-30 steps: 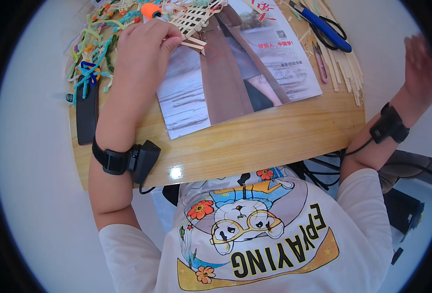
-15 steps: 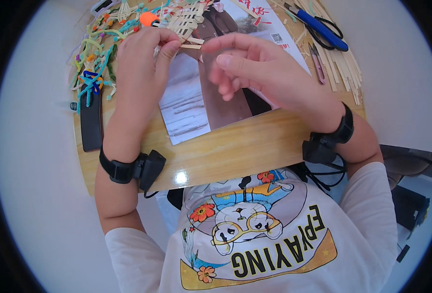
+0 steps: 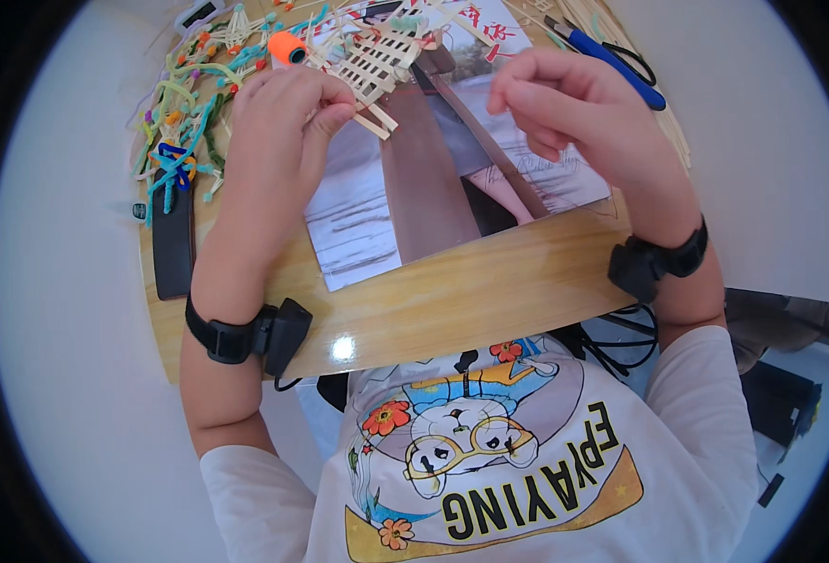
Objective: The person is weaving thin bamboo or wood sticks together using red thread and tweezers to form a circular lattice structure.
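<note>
Bright, even, slightly cool light fills the scene, with a small, blown-out white glare on the glossy tabletop (image 3: 471, 286) near its front edge. Fisheye distortion bows that edge, and a black, blue-fringed vignette swallows the corners. The right hand (image 3: 588, 113) looks faintly soft at its fingertips.

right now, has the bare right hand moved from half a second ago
Yes: the bare right hand has moved right, toward the blue-handled metal tool, away from the pale woven lattice.

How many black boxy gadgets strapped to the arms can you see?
2: one black boxy strap-on gadget around the left forearm, another gadget around the right forearm. Neither is hidden.
</note>
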A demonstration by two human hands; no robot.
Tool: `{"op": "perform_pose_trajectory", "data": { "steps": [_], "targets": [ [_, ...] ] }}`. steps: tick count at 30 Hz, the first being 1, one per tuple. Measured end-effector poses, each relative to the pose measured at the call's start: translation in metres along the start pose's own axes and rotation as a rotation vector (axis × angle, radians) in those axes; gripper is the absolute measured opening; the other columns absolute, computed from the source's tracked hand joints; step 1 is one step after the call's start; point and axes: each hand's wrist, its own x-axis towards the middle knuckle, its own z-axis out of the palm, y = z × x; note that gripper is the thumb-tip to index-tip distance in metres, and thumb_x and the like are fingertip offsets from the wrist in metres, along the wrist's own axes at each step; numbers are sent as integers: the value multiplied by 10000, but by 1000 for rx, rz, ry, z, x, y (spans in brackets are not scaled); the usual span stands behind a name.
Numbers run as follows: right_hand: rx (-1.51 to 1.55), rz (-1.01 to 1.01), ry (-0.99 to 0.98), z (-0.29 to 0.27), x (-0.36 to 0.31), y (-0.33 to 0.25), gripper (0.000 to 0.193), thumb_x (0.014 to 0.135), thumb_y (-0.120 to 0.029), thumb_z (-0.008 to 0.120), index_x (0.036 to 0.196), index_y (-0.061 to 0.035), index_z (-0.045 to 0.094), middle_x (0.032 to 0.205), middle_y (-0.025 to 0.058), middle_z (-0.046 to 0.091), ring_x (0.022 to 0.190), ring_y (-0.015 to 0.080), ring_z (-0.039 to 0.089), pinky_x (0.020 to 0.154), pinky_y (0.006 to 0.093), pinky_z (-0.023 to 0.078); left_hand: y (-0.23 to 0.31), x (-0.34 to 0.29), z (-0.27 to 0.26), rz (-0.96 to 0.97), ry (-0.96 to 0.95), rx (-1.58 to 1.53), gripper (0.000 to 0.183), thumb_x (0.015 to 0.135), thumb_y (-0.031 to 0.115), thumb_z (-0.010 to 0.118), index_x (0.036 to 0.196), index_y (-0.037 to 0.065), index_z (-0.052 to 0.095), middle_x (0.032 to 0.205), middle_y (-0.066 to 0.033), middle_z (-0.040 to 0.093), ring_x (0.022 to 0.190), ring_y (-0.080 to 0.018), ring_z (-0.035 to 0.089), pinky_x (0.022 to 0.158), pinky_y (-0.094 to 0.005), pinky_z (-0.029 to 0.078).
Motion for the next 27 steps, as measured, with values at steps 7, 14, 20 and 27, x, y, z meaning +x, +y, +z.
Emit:
{"op": "perform_pose_trajectory", "data": {
  "steps": [7,14,20,27],
  "targets": [
    [-258,-101,9,-34,-31,-37,203,915,-235,585,922,-33,607,726,-13,542,551,29,409,506,179,329,5,-3,-2,-235,-63,-379,90,877,129,613,898,43,599,847,-53,606,832,-199,568,872,-313,404],
    [-412,-63,-44,-73,-43,-43,187,903,-195,582,994,-56,669,863,-9,648,575,4,385,521,163,331,8,0,-14,-369,-118,-812,120,916,134,598,939,16,585,891,-1,587,869,-78,515,802,-233,411],
    [-465,-143,207,-23,-17,-32,246,930,-161,538,1116,-34,637,1023,38,667,617,6,432,567,155,381,11,-5,-15,-375,-92,-820,111,915,122,598,935,14,578,905,-4,584,868,-81,512,809,-228,404],
    [-295,48,416,-23,1,-45,301,899,-88,598,1180,4,545,917,64,644,810,105,581,743,245,492,8,-3,-20,-289,-25,-535,100,917,112,589,911,17,560,919,5,580,884,-90,509,824,-225,390]
  ]
}}
